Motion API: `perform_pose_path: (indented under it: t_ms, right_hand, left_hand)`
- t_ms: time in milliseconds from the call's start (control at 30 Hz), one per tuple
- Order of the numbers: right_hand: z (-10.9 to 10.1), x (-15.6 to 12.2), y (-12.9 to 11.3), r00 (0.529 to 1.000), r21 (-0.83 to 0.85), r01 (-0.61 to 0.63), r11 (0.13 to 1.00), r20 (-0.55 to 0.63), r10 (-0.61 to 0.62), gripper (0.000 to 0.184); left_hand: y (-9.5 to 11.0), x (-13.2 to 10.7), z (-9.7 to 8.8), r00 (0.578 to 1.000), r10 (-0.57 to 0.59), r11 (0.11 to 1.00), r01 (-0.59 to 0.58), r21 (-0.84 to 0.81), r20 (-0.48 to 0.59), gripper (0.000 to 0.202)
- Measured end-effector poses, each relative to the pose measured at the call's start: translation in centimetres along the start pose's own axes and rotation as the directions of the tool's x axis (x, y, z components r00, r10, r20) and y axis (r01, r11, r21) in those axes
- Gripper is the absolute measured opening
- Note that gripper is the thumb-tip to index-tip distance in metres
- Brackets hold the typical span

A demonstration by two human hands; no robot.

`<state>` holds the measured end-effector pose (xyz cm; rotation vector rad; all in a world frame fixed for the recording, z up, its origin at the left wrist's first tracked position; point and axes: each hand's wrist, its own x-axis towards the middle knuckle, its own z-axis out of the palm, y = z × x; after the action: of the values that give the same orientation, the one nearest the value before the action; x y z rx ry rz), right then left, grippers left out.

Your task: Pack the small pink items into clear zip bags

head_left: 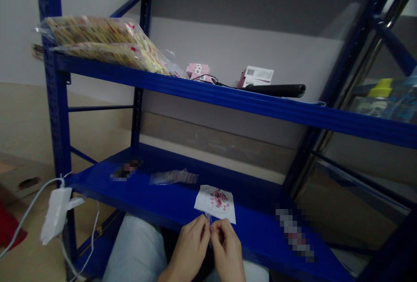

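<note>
Both hands work close together at the front edge of a low deck: the left hand [189, 247] and the right hand [228, 251] are curled narrow, pinching a thin clear strip [208, 225] between them. The strip sits just in front of a sheet of white paper, and what it is exactly is too small to tell.

Pale walls [19, 34] and a beige floor [22, 121] surround a blue steel rack [55, 77], with a grey panel [244, 56] behind it. Its blue lower shelf [97, 182] lies over the person's light denim jeans [137, 251]. A piece of cardboard [19, 182] and something red [8, 225] lie on the floor at the left, and a white plug [57, 214] with its cable [29, 208] dangles at the rack's corner.

On the upper shelf [228, 99] lie bulging plastic bags of yellow packets [100, 43] and a black cylinder [276, 90]. Beside them stand a barcoded white-and-pink box [256, 76] and small pink boxes [197, 71].

On the lower shelf, a clear bag of pink pieces [173, 177] lies beyond the white paper [203, 201], which holds small pink pieces [220, 199]. Two blurred objects [126, 169] sit further out.
</note>
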<state>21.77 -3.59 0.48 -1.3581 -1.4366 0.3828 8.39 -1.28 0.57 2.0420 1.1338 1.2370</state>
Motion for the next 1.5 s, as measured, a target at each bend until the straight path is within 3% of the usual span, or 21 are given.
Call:
perform_pose_path:
  t_ms: [133, 367, 433, 567, 667, 767, 900, 933, 1000, 1067, 1233, 1500]
  right_hand:
    - [-0.4, 0.0, 0.2, 0.996, -0.186, 0.076, 0.98, -0.03, -0.083, 0.036]
    - [-2.0, 0.2, -1.8, 0.975, -0.164, 0.069, 0.984, 0.218, -0.032, 0.017]
    - [-3.3, 0.5, -2.9, 0.937, -0.193, 0.151, 0.97, 0.341, -0.078, 0.013]
    - [-5.1, 0.8, -4.1, 0.835, -0.283, 0.252, 0.925, 0.546, -0.06, 0.028]
    - [-4.7, 0.4, -3.8, 0.844, -0.346, 0.238, 0.908, 0.537, -0.017, 0.028]
    - [-3.9, -0.2, -3.2, 0.881, -0.441, 0.211, 0.872, 0.472, 0.026, 0.025]
    - [-4.0, -0.2, -2.9, 0.926, -0.535, 0.122, 0.836, 0.364, 0.097, 0.022]
    - [-4.2, 0.0, -2.9, 0.927, -0.528, 0.101, 0.843, 0.357, 0.113, 0.02]
    - [-4.7, 0.5, -3.0, 0.914, -0.486, 0.076, 0.871, 0.383, 0.134, 0.013]
    - [-5.0, 0.8, -3.1, 0.889, -0.433, 0.071, 0.899, 0.437, 0.14, 0.01]
    - [-4.9, 1.1, -3.0, 0.853, -0.326, 0.055, 0.944, 0.507, 0.125, 0.008]
    - [-4.5, 0.9, -2.7, 0.809, -0.215, 0.031, 0.976, 0.578, 0.101, 0.009]
  left_hand:
    - [-0.1, 0.2, -0.6, 0.998, -0.041, 0.982, 0.032, 0.184, 0.047, 0.024]
    - [1.5, 0.9, -1.9, 0.971, -0.058, 0.907, -0.046, 0.419, 0.232, 0.02]
    - [1.6, 0.9, -2.5, 0.959, -0.073, 0.87, -0.074, 0.488, 0.275, 0.021]
    - [2.1, 1.0, -3.3, 0.927, -0.029, 0.839, -0.18, 0.513, 0.374, 0.022]
    - [2.7, 1.3, -3.5, 0.913, 0.01, 0.844, -0.226, 0.486, 0.408, 0.021]
    - [3.3, 1.7, -3.6, 0.909, 0.021, 0.886, -0.21, 0.413, 0.416, 0.021]
    - [3.0, 1.5, -4.0, 0.907, 0.117, 0.981, -0.168, 0.093, 0.404, 0.017]
    - [2.7, 1.3, -4.0, 0.902, 0.154, 0.986, -0.166, -0.005, 0.403, 0.026]
    - [1.9, 0.6, -3.9, 0.882, 0.215, 0.974, -0.161, -0.16, 0.42, 0.062]
    - [1.0, 0.0, -3.5, 0.867, 0.229, 0.962, -0.132, -0.24, 0.442, 0.079]
    - [0.0, -1.0, -2.4, 0.896, 0.145, 0.959, -0.023, -0.282, 0.419, 0.068]
    - [-2.4, -2.0, -1.2, 0.927, 0.09, 0.944, 0.037, -0.328, 0.365, 0.07]
